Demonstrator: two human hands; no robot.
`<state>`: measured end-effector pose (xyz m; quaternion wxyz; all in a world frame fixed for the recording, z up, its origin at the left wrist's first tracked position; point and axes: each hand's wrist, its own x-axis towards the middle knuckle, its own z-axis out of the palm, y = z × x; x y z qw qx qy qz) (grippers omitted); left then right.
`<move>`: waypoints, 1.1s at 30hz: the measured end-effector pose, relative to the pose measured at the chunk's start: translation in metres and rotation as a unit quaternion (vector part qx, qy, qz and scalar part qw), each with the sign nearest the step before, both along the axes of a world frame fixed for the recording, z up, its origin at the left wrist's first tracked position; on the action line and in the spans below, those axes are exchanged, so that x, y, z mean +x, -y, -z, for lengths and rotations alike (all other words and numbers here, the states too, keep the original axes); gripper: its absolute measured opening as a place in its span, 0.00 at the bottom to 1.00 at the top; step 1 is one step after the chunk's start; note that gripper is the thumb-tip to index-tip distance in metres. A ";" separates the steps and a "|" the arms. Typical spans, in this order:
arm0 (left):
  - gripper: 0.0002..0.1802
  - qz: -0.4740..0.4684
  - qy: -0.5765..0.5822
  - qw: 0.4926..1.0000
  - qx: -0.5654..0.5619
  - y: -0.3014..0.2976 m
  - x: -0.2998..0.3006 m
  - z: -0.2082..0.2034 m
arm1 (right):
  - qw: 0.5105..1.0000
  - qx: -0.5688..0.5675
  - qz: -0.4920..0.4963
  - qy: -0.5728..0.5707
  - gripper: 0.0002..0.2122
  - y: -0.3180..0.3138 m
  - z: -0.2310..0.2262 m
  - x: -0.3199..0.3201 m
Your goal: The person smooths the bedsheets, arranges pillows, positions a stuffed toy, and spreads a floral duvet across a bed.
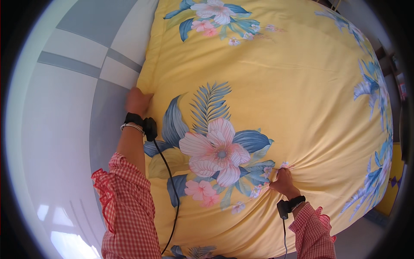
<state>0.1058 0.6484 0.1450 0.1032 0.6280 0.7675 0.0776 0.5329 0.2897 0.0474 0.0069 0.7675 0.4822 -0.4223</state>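
Cloth, yellow and printed with flowers, spreads across most of the view, its left edge running alongside a glossy panel of white and grey-blue blocks. The left hand is at that left edge, next to the panel; its fingers are curled and partly hidden, so whether they grip the fabric cannot be told. The right hand is lower and well apart from it, its fingers closed on a bunched part of the cloth, with creases fanning out from the grip. Between the two hands lies a large pink printed flower with blue leaves. Each wrist wears a black strap and device, the left one beside a pale bracelet. Both sleeves, left and right, are red-and-white checked with ruffles.
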 end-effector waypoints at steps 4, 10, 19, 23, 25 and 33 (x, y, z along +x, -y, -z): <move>0.16 0.155 -0.151 0.972 0.095 0.016 0.046 -0.062 | 0.999 0.020 -0.004 0.024 0.25 0.011 0.006 0.024; 0.14 0.200 -0.236 0.945 0.108 0.027 0.019 -0.152 | 0.968 0.167 0.107 -0.152 0.11 0.005 -0.065 0.013; 0.09 0.156 -0.362 0.919 0.019 0.020 -0.004 -0.023 | 0.996 0.056 0.073 0.010 0.27 -0.032 -0.007 0.047; 0.08 0.137 -0.358 0.923 -0.027 0.012 0.000 -0.005 | 0.996 -0.003 0.084 0.034 0.28 -0.043 -0.009 0.041; 0.08 0.123 -0.361 0.922 -0.063 0.006 0.004 -0.007 | 0.995 -0.012 0.083 0.052 0.28 -0.042 -0.010 0.039; 0.32 0.267 -0.181 0.941 0.105 -0.021 0.096 -0.042 | 0.995 -0.020 0.083 0.058 0.28 -0.041 -0.008 0.039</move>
